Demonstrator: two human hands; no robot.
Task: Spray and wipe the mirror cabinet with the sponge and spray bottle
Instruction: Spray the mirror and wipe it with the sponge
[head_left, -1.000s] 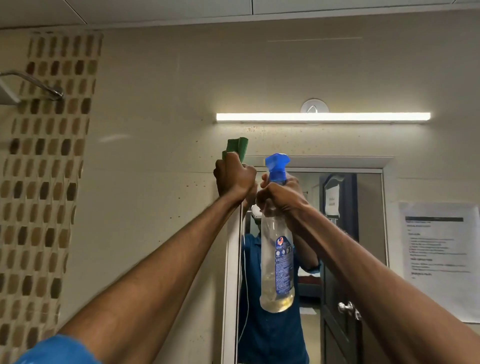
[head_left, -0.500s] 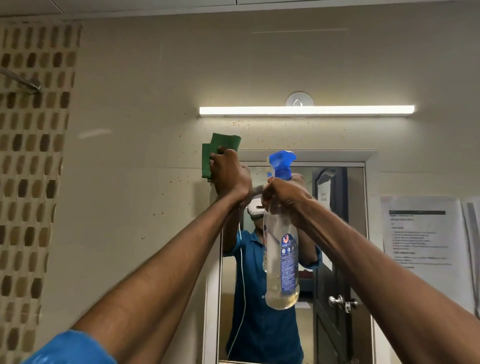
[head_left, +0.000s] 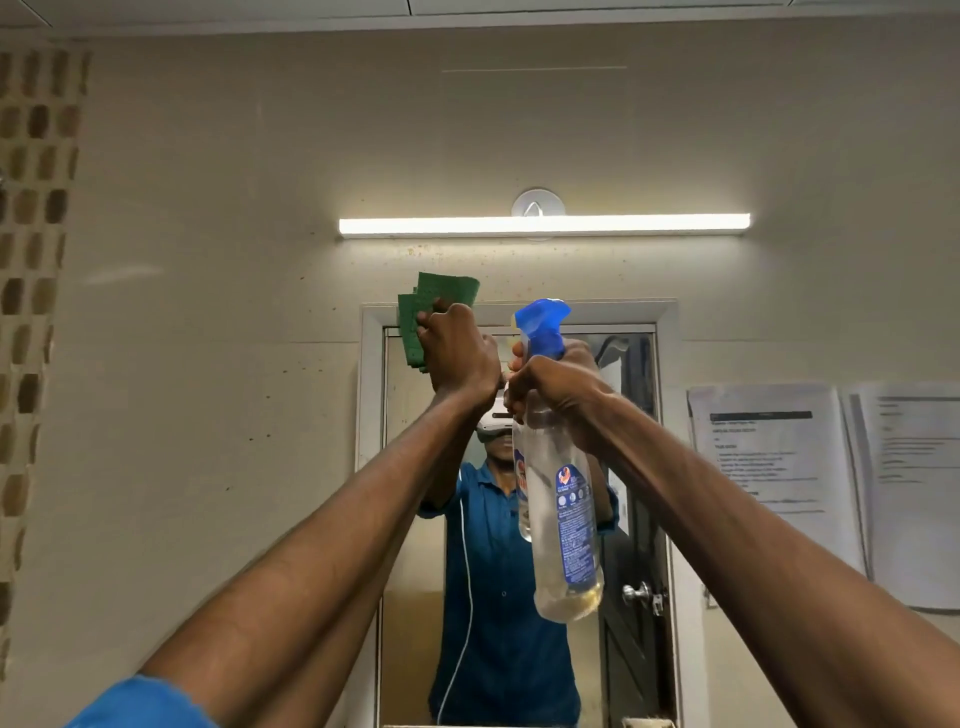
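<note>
The mirror cabinet (head_left: 667, 322) with its white frame hangs on the beige wall straight ahead. My left hand (head_left: 457, 353) presses a green sponge (head_left: 426, 317) flat against the cabinet's upper left corner, over the frame and the glass. Just to the right, my right hand (head_left: 558, 389) grips the neck of a clear spray bottle (head_left: 563, 519) with a blue trigger head, held upright in front of the mirror's upper part. A little yellowish liquid sits at the bottle's bottom. The mirror reflects a person in a blue shirt and a dark door.
A lit tube light (head_left: 545, 226) runs along the wall just above the cabinet. Printed paper sheets (head_left: 779, 467) hang on the wall to the right. A strip of brown mosaic tiles (head_left: 31, 312) runs down the far left wall.
The view has shifted left, so the cabinet sits more central. The sponge, at first edge-on beside my left hand, now lies flat on the cabinet's upper left corner. The bottle stays raised.
</note>
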